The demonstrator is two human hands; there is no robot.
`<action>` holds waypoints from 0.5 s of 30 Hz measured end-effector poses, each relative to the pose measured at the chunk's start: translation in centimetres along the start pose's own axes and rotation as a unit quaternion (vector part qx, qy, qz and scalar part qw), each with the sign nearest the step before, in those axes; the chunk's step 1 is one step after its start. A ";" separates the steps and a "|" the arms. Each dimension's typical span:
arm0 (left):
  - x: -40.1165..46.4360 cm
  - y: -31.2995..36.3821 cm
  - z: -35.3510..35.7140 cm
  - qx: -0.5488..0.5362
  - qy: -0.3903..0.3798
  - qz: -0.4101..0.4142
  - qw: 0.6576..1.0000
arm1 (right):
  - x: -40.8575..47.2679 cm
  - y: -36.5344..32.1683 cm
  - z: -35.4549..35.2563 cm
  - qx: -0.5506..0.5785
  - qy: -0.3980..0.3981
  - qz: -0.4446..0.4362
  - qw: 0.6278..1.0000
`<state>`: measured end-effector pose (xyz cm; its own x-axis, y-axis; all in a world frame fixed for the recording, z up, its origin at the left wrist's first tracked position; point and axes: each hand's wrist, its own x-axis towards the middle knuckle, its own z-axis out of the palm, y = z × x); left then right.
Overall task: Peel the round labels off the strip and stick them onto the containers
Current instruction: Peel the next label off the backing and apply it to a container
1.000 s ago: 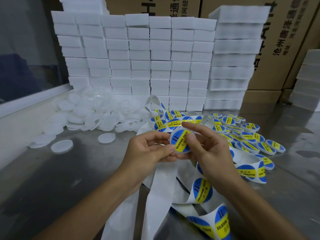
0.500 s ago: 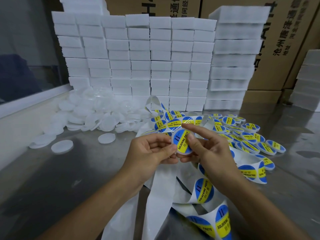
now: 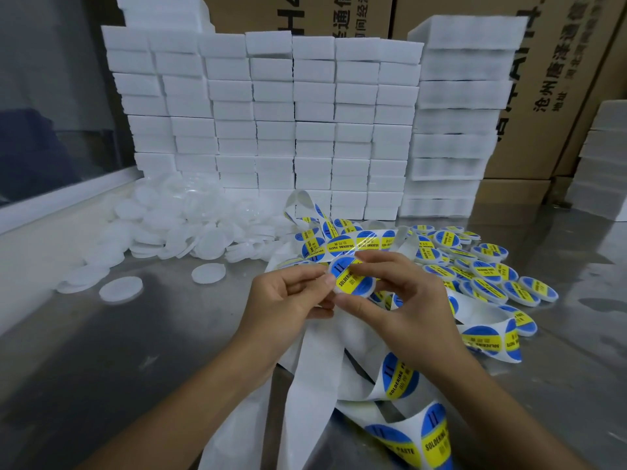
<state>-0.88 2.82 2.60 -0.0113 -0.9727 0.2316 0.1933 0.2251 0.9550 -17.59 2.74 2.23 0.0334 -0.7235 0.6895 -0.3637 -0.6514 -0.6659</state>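
Note:
Both hands hold one white round lid above the steel table, its top covered by a blue and yellow "SOLDERING PASTE" label. My left hand pinches the lid's left edge between thumb and fingers. My right hand grips its right side, index finger laid across the top rim and thumb under the lower edge. The white backing strip with more round labels loops behind and below the hands. Unlabelled white lids lie heaped at the left; labelled lids lie heaped at the right.
White foam blocks are stacked like a wall at the back, with cardboard boxes behind and to the right. Spent white strip trails toward the table's near edge. A window ledge runs along the left. Two loose lids lie on the steel.
My right index finger has slid along the label's upper edge, and my right thumb has come in under the lid. The lid has stayed between both hands.

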 end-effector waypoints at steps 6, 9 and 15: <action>0.0 -2.2 -0.5 0.331 0.011 0.068 0.941 | 1.3 0.5 -2.0 0.143 0.069 0.141 0.977; -0.1 -2.8 -0.6 0.359 -0.036 0.030 0.932 | 1.8 1.2 -3.5 0.108 0.136 0.139 0.975; 0.2 -2.9 -1.2 0.400 -0.047 0.028 0.915 | 2.7 5.9 -6.4 -0.164 0.180 0.168 0.955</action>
<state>-0.27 1.90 -0.37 -0.1142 -0.9580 0.2630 -0.5842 0.2789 0.7622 -25.60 -1.56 1.97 -0.4378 -0.7156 0.5443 -0.5708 -0.2465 -0.7832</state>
